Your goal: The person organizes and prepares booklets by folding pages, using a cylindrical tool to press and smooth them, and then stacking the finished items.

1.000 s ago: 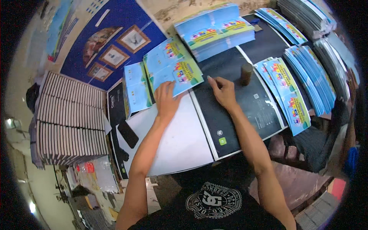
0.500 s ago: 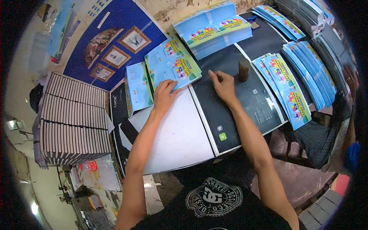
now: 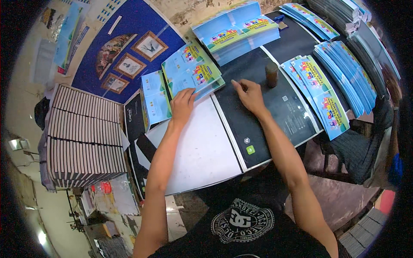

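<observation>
My left hand (image 3: 183, 103) is closed at the near edge of light-blue printed covers (image 3: 189, 64), its fingertips bent over that edge. The edge stands slightly raised, showing layers beneath. Beside them on the left lies another blue printed piece (image 3: 154, 96), split from the first by a dark strip. To the right, over the black board (image 3: 258, 116), hovers my right hand (image 3: 251, 96) with fingers curled and the thumb near the forefinger. Whatever it may hold is hidden. Just beyond it stands a dark brown cylinder (image 3: 271, 75).
A tall stack of blue covers (image 3: 241, 38) stands at the back. More covers (image 3: 320, 96) fan out on the right, beside fuller piles (image 3: 346, 77). White sheet (image 3: 202, 146) lies under my left forearm. Bound books (image 3: 86, 133) are piled far left, below a blue panel (image 3: 124, 47).
The near right edge of the printed covers has lifted a little, and my left fingers have curled in at it. My right hand has stayed nearly in place.
</observation>
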The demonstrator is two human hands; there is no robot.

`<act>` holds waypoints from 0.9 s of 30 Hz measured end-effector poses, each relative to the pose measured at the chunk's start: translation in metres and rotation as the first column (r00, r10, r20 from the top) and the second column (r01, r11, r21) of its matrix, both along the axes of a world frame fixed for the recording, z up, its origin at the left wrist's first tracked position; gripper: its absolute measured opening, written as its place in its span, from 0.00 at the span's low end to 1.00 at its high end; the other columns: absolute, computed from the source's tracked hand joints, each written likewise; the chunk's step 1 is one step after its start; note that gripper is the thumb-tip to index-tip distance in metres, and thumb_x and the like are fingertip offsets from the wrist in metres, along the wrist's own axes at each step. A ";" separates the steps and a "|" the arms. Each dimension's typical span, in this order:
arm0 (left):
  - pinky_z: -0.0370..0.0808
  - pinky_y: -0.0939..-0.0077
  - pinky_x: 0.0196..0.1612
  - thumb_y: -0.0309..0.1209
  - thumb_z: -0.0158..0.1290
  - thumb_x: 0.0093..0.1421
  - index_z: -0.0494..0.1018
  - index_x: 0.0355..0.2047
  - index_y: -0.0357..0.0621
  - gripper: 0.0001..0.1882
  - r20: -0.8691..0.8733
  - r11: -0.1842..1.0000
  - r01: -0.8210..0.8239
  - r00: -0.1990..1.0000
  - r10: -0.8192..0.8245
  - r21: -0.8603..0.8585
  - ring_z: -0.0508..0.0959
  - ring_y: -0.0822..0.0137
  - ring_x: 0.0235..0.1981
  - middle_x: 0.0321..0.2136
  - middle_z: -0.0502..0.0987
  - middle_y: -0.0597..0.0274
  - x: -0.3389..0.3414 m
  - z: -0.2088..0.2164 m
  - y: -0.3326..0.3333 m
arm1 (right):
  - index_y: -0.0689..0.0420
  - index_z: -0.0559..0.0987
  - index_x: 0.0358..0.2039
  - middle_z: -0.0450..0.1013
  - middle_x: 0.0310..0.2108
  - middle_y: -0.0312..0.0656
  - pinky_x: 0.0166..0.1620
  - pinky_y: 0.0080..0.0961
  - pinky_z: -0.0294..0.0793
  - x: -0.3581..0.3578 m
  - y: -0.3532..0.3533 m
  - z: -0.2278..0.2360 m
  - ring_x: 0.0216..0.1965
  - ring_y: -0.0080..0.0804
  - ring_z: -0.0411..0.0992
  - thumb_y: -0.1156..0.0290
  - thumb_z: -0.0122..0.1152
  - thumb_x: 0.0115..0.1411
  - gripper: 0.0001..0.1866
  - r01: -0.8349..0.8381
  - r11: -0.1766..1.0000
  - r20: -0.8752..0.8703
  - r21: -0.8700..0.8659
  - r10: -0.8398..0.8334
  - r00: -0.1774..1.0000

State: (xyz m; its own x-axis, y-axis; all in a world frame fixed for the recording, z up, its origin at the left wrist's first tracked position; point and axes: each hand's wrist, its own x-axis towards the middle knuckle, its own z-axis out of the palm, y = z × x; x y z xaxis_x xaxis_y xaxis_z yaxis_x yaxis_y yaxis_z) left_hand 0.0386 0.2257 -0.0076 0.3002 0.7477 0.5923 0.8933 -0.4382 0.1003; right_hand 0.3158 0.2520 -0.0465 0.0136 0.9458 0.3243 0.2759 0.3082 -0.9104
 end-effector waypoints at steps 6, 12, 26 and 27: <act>0.78 0.63 0.36 0.26 0.58 0.59 0.80 0.36 0.42 0.05 0.027 0.998 -0.054 0.998 0.053 0.031 0.82 0.54 0.32 0.33 0.81 0.56 -0.007 0.015 0.016 | 0.63 0.81 0.27 0.74 0.21 0.55 0.28 0.38 0.69 0.000 0.000 0.000 0.21 0.46 0.73 0.58 0.60 0.65 0.20 0.002 1.000 -0.025 0.029 -0.001 1.000; 0.76 0.62 0.34 0.22 0.57 0.58 0.79 0.33 0.40 0.03 0.074 0.979 -0.115 0.992 0.104 0.169 0.81 0.51 0.31 0.30 0.80 0.52 -0.028 0.039 0.001 | 0.63 0.82 0.28 0.75 0.22 0.54 0.30 0.35 0.72 -0.006 -0.006 0.011 0.22 0.43 0.75 0.58 0.63 0.63 0.18 -0.035 0.999 0.006 -0.038 0.035 0.999; 0.63 0.80 0.29 0.40 0.49 0.72 0.73 0.31 0.32 0.21 0.791 0.827 -0.547 0.559 0.249 0.127 0.66 0.76 0.26 0.23 0.69 0.69 -0.041 0.121 -0.217 | 0.65 0.74 0.55 0.77 0.46 0.48 0.54 0.34 0.73 -0.018 -0.073 0.054 0.49 0.38 0.75 0.53 0.78 0.47 0.40 -0.515 0.850 -0.582 -0.115 0.362 0.728; 0.63 0.80 0.29 0.40 0.49 0.72 0.73 0.31 0.32 0.21 0.797 0.820 -0.559 0.548 0.253 0.123 0.66 0.76 0.26 0.23 0.69 0.69 -0.040 0.112 -0.221 | 0.65 0.75 0.52 0.78 0.45 0.47 0.51 0.33 0.75 -0.009 -0.089 0.067 0.46 0.37 0.76 0.55 0.78 0.47 0.37 -0.428 0.868 -0.493 -0.253 0.264 0.829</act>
State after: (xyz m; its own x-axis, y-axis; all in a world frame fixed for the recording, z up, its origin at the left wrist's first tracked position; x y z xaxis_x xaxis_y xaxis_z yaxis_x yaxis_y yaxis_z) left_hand -0.0018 0.0046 0.1047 -0.6217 0.3856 0.6818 0.6721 -0.1844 0.7172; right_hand 0.3066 0.1626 0.0206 -0.2761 0.9608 0.0235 -0.2317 -0.0428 -0.9718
